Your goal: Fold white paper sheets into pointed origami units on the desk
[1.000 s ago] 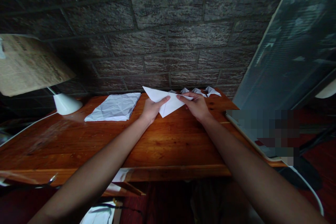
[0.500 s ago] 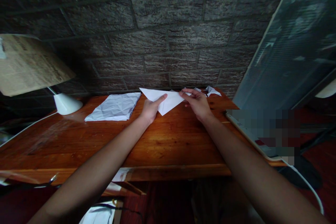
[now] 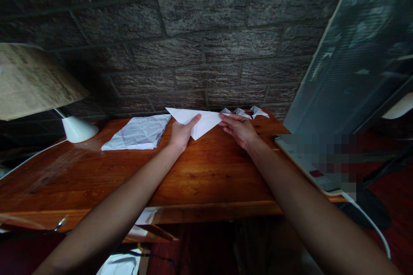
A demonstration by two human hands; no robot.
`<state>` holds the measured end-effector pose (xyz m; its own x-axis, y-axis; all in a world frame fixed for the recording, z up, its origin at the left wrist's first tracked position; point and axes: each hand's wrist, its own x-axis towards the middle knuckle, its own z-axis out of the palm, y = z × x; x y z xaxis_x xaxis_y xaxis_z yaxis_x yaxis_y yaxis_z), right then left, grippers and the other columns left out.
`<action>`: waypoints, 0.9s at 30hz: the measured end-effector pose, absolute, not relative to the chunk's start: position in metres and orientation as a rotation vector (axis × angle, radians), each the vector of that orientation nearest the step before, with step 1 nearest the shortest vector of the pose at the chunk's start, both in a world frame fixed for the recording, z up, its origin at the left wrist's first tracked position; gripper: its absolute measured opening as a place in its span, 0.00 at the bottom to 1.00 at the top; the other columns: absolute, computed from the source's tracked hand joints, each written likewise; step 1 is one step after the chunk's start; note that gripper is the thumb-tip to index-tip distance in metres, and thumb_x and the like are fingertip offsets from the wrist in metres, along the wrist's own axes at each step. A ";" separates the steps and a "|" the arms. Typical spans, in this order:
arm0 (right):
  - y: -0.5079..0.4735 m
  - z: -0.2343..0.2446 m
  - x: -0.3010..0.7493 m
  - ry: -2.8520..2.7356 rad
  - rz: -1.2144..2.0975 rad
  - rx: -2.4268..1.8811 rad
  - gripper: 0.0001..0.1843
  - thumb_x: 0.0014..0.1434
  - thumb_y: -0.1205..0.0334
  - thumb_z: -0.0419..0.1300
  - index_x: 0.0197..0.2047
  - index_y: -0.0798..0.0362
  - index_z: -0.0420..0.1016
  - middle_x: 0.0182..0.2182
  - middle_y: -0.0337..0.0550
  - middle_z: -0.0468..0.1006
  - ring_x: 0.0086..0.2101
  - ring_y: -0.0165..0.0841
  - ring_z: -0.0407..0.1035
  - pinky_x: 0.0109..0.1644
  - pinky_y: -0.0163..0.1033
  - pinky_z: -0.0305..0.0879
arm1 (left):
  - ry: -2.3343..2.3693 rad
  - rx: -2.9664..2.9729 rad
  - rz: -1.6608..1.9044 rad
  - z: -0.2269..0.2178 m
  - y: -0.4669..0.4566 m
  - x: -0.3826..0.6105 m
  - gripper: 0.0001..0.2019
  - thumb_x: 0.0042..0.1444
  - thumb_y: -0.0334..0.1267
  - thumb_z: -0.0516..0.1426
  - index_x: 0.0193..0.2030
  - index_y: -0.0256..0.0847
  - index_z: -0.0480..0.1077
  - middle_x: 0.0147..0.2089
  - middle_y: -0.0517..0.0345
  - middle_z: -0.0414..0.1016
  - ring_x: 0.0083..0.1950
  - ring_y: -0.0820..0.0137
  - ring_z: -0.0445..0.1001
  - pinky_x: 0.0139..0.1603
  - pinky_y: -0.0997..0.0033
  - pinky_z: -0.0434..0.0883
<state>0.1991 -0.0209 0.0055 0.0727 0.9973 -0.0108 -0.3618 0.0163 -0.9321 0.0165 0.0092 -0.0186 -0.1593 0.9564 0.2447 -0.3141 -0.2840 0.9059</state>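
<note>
At desk (image 3: 209, 176), two hands (image 3: 181, 134) hold one folded paper (image 3: 205, 124).

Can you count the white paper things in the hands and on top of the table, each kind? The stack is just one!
Big folded paper, held: 1
Creased paper stack: 1
Small folded papers in view: 3
Total: 5

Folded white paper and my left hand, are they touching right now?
Touching. The head view shows the left hand with its thumb lying across the near face of the folded white paper, no gap between them.
</note>
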 end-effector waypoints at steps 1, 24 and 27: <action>-0.021 0.005 0.199 -0.881 1.298 -0.967 0.05 0.50 0.63 0.71 0.30 0.51 0.80 0.34 0.40 0.83 0.33 0.26 0.75 0.31 0.28 0.65 | 0.882 1.081 1.633 -0.018 0.009 0.017 0.23 0.38 0.41 0.72 0.42 0.36 0.77 0.51 0.45 0.81 0.57 0.55 0.76 0.61 0.56 0.71; -0.032 -0.001 0.186 -1.272 1.504 -1.037 0.14 0.44 0.56 0.75 0.32 0.54 0.81 0.32 0.45 0.84 0.32 0.30 0.77 0.32 0.30 0.67 | 0.799 1.081 1.461 -0.014 0.000 0.023 0.29 0.36 0.42 0.73 0.47 0.33 0.77 0.52 0.42 0.80 0.53 0.55 0.78 0.58 0.55 0.71; -0.035 -0.004 0.181 -1.356 1.465 -1.059 0.13 0.44 0.57 0.75 0.30 0.55 0.81 0.28 0.45 0.83 0.29 0.29 0.76 0.29 0.29 0.65 | 0.794 1.077 1.475 -0.012 -0.003 0.025 0.29 0.36 0.42 0.73 0.47 0.33 0.77 0.52 0.43 0.80 0.53 0.56 0.77 0.57 0.57 0.72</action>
